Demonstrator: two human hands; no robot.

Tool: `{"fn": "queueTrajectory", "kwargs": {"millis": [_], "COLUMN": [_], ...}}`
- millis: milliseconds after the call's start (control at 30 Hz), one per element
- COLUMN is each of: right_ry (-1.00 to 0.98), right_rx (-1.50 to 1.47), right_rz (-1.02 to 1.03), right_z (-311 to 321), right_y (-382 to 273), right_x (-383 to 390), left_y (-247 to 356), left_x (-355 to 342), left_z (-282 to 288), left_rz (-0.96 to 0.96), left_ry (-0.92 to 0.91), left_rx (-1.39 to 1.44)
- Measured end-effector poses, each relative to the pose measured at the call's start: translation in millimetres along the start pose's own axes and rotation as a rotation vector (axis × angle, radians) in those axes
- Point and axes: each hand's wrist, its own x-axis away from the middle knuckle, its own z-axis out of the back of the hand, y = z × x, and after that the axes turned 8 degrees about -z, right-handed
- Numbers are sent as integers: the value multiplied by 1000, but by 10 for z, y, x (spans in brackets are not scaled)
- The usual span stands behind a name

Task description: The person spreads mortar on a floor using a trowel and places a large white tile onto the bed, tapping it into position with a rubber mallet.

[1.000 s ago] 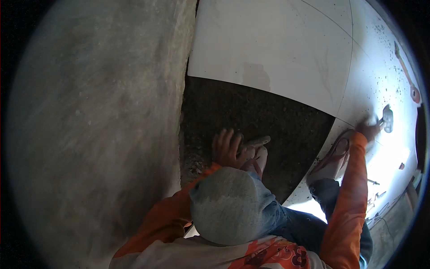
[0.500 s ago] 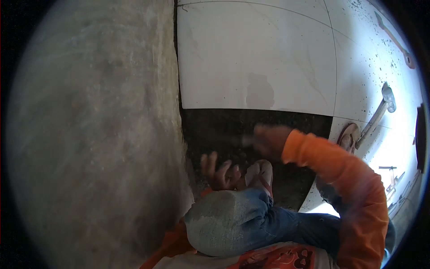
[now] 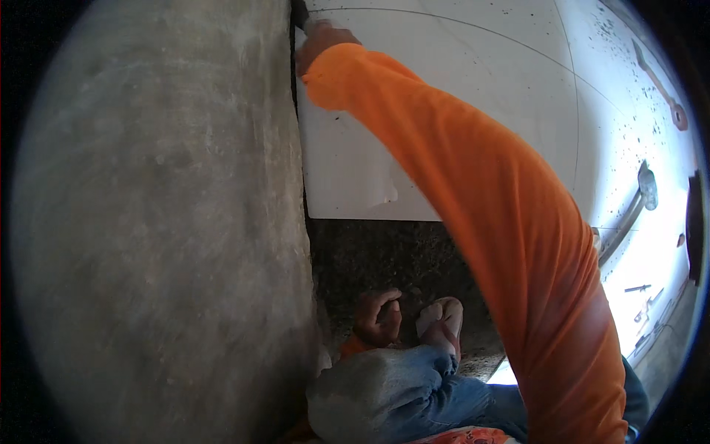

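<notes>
My right hand (image 3: 324,46) reaches over the large white tile (image 3: 355,163) to its far left, beside the wall. Its fingers are closed at a small dark thing (image 3: 299,13) by the gap along the wall; I cannot make out what this is. The orange sleeve covers much of the tile's right part. Low in the view, my left hand (image 3: 379,318) hangs over dark, rough ground (image 3: 377,255) beside my knee. Its fingers are loosely curled, the thumb apart from the palm, and nothing shows in them.
A rough grey concrete surface (image 3: 163,207) fills the left side. A hammer (image 3: 645,185) lies on bright tiles at the right, with a long-handled tool (image 3: 662,89) farther off and several small tools (image 3: 645,303) nearer. My sandalled foot (image 3: 442,318) rests on the dark ground.
My right hand has swung from above the dark ground to the tile's far left by the wall. My left hand's spread fingers have curled inward. The view has shifted slightly.
</notes>
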Motion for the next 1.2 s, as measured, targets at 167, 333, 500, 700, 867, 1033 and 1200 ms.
{"fn": "queueTrajectory", "kwargs": {"millis": [167,333,500,700,867,1033,1200], "right_ry": [-15,-401,-219,-202,-299,-371,-405], "right_rx": [34,-137,70,135,38,-312,-242], "right_rz": [-30,-28,150,88,28,295,-115], "right_z": [-78,-193,383,-90,-962,-540,429], "right_y": [88,-43,84,286,193,509,306], "right_x": [145,1084,803,94,1549,2474,999], "left_y": [-86,-32,-72,-76,-128,21,189], "left_x": [-28,100,183,130,86,36,-48], "left_z": [-71,37,-40,-217,-42,-28,-242], "left_rz": [-9,189,259,207,175,388,409], "left_ry": [-19,21,-10,-30,-297,-494,-565], "left_rx": [30,25,151,178,167,332,408]}}
